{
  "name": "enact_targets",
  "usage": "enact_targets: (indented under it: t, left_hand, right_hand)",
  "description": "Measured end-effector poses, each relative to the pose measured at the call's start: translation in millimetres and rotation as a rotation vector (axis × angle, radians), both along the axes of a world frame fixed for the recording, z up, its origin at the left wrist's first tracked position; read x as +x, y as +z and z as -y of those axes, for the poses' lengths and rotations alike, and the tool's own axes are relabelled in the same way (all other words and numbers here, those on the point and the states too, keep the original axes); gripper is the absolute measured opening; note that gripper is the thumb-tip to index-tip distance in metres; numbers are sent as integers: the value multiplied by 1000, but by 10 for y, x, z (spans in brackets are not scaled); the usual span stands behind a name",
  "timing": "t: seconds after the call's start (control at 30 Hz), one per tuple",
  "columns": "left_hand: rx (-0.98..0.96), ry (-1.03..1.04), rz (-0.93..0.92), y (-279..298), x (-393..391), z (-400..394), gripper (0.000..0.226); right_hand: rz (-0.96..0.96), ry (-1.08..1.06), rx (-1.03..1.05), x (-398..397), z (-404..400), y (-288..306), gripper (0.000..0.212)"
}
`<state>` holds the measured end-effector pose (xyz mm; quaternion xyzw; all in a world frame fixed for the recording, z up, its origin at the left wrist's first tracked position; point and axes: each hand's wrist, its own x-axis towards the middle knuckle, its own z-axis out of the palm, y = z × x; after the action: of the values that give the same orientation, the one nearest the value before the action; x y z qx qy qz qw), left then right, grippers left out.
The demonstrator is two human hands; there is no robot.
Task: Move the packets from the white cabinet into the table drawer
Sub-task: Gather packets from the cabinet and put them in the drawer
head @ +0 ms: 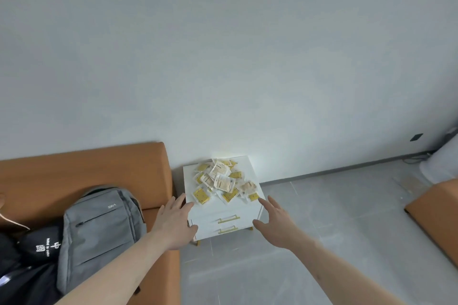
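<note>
A small white cabinet (238,210) with two gold-handled drawers, both closed, stands against the wall. Several yellow and white packets (223,181) lie in a loose pile on its top. My left hand (174,223) is open, fingers spread, at the cabinet's front left corner. My right hand (277,223) is open too, reaching in at the front right corner, fingertips near the nearest packet. Neither hand holds anything. No table drawer is in view.
An orange sofa (81,168) sits left of the cabinet with a grey backpack (99,233) and black bags (34,252) on it. Another orange seat (436,213) is at the right. Grey tiled floor (322,205) lies in front and to the right.
</note>
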<state>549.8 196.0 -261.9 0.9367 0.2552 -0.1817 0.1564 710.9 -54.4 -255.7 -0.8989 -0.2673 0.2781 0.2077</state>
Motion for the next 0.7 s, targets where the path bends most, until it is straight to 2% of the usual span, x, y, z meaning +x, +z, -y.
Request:
enact_targets:
  t: [0.43, 0.7]
  left_hand:
    - [-129, 23, -43, -731, 1450, -1336, 71]
    - [-194, 15, -97, -1529, 2391, -2095, 60]
  right_hand:
    - [-65, -78, -53, 1332, -1279, -647, 69]
    - [-145, -157, -107, 1982, -2081, -1466, 67]
